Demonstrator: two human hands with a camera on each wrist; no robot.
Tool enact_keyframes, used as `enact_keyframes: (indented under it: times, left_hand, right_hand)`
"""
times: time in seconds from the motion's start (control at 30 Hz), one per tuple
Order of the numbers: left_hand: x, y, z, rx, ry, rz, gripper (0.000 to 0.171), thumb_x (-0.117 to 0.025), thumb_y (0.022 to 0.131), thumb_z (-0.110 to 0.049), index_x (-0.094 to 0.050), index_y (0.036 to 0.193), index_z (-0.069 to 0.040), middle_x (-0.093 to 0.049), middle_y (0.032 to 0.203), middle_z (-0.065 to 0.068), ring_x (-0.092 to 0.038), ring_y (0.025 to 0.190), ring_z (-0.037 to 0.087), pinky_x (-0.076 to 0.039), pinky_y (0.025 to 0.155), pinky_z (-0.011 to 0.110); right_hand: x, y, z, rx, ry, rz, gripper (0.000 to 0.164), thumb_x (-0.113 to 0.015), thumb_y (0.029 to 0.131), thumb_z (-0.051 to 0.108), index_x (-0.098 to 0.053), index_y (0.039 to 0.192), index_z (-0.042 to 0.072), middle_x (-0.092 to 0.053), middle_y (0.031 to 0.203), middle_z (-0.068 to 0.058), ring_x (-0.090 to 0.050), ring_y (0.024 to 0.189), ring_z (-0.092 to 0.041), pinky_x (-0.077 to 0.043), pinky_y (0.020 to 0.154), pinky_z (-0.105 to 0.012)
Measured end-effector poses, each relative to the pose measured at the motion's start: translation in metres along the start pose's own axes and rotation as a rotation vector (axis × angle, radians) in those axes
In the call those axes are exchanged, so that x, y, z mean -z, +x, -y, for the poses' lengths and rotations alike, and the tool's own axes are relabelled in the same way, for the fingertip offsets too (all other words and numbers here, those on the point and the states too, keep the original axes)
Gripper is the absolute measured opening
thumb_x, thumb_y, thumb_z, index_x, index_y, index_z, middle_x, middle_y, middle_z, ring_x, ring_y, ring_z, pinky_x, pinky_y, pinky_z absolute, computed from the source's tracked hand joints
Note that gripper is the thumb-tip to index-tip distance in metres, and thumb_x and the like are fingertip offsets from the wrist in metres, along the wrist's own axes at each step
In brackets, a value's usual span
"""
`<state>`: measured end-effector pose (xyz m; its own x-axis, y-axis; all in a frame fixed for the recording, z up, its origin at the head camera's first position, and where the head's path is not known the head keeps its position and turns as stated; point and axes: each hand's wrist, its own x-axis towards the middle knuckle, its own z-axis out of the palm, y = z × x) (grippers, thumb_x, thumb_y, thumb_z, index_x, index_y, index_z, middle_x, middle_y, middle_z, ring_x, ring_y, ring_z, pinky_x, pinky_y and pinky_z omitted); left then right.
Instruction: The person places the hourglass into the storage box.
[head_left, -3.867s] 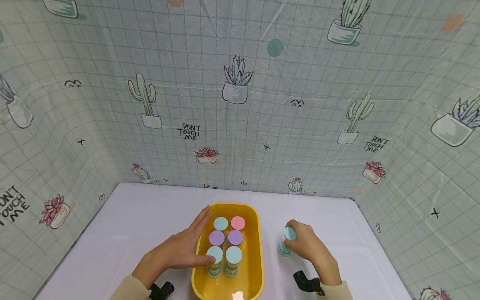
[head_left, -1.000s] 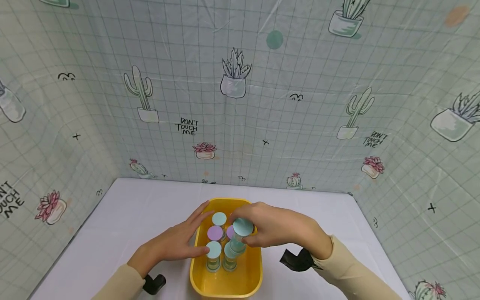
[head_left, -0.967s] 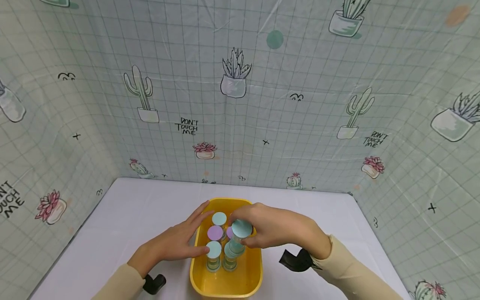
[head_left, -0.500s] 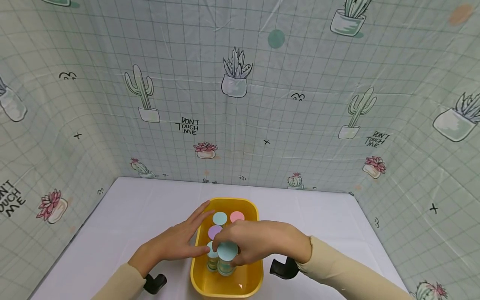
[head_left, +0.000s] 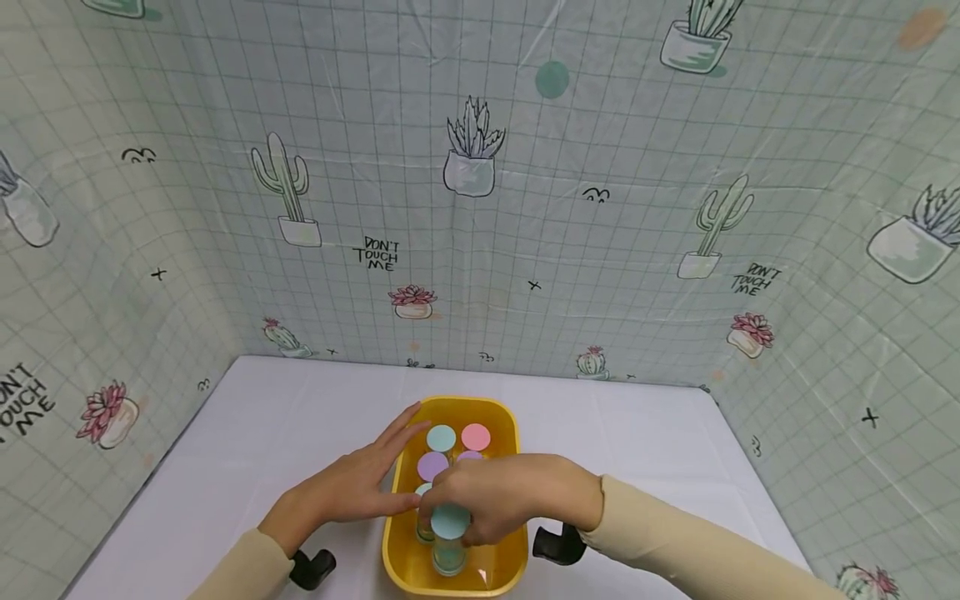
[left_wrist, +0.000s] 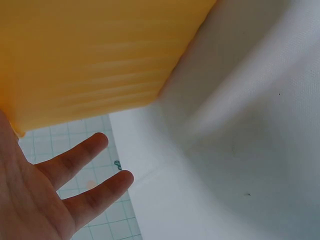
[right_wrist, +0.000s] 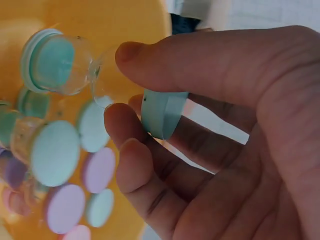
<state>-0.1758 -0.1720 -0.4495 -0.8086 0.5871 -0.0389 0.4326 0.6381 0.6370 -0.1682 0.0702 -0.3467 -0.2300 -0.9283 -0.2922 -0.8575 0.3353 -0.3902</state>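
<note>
My right hand (head_left: 510, 493) grips an upright sand timer (head_left: 450, 522) with mint caps, low at the near part of the yellow tray (head_left: 508, 557). In the right wrist view, thumb and fingers pinch its clear glass by the upper cap (right_wrist: 162, 112); the lower cap (right_wrist: 47, 62) is free. Along the tray's left side lies my left hand (head_left: 352, 487), fingers straight, thumb over the rim beside a light-blue-capped timer (head_left: 423, 492). The left wrist view shows two of its fingers (left_wrist: 102, 192) spread outside the tray wall (left_wrist: 105, 60).
Further back in the tray stand timers with a light-blue cap (head_left: 441, 437), a pink cap (head_left: 476, 437) and a purple cap (head_left: 432, 467). My right hand partly covers another purple cap (head_left: 470, 456). A white cloth (head_left: 622, 442) covers the table, with a patterned curtain (head_left: 525, 233) around it.
My right hand has carried the mint timer from the table right of the tray into it, then toward the near end and lower. My left hand stays at the left rim.
</note>
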Motion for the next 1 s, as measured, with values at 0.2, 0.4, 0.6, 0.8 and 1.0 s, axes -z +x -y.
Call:
enact_keyframes:
  times: [0.2,0.4,0.6,0.8,1.0]
  left_hand:
    - [-0.002,-0.001,0.001,0.0,-0.009,-0.006,0.089,-0.065,0.094,-0.056,-0.021,0.165,-0.027,0.007,0.174,-0.014,-0.045,0.146,0.039,-0.051,0.099,0.068]
    - [-0.003,0.001,0.002,0.005,0.001,-0.01,0.089,-0.065,0.093,-0.058,-0.022,0.165,-0.027,0.007,0.174,-0.013,-0.046,0.145,0.039,-0.051,0.099,0.068]
    - [-0.002,0.001,0.0,0.015,-0.004,-0.003,0.09,-0.063,0.092,-0.061,-0.022,0.165,-0.027,0.006,0.174,-0.012,-0.046,0.144,0.04,-0.051,0.098,0.069]
    - [-0.001,0.001,-0.001,0.011,-0.007,-0.011,0.09,-0.064,0.093,-0.06,-0.022,0.165,-0.027,0.005,0.174,-0.011,-0.046,0.144,0.039,-0.051,0.099,0.068]
    - [-0.001,0.001,-0.002,0.013,-0.018,-0.009,0.089,-0.065,0.093,-0.057,-0.022,0.165,-0.026,0.006,0.174,-0.012,-0.046,0.145,0.039,-0.05,0.1,0.068]
  right_hand:
    - [-0.013,0.009,-0.008,-0.026,-0.025,0.073,0.042,-0.086,0.083,0.011,-0.073,0.123,0.018,-0.071,0.111,0.017,-0.06,0.093,0.003,-0.047,0.09,-0.006]
    - [-0.023,0.016,-0.014,-0.045,-0.035,0.113,0.045,-0.089,0.081,0.016,-0.074,0.124,0.022,-0.071,0.112,0.017,-0.06,0.094,0.003,-0.048,0.089,-0.007]
    - [-0.031,0.02,-0.017,-0.068,-0.078,0.121,0.048,-0.09,0.08,0.018,-0.074,0.124,0.026,-0.071,0.112,0.018,-0.059,0.094,0.002,-0.048,0.087,-0.007]
    - [-0.034,0.023,-0.019,-0.087,-0.095,0.124,0.049,-0.09,0.079,0.018,-0.073,0.124,0.029,-0.07,0.114,0.019,-0.058,0.097,0.001,-0.049,0.089,-0.01]
    - [-0.033,0.023,-0.017,-0.09,-0.09,0.117,0.049,-0.09,0.079,0.016,-0.074,0.124,0.029,-0.071,0.115,0.018,-0.06,0.095,0.002,-0.05,0.087,-0.009]
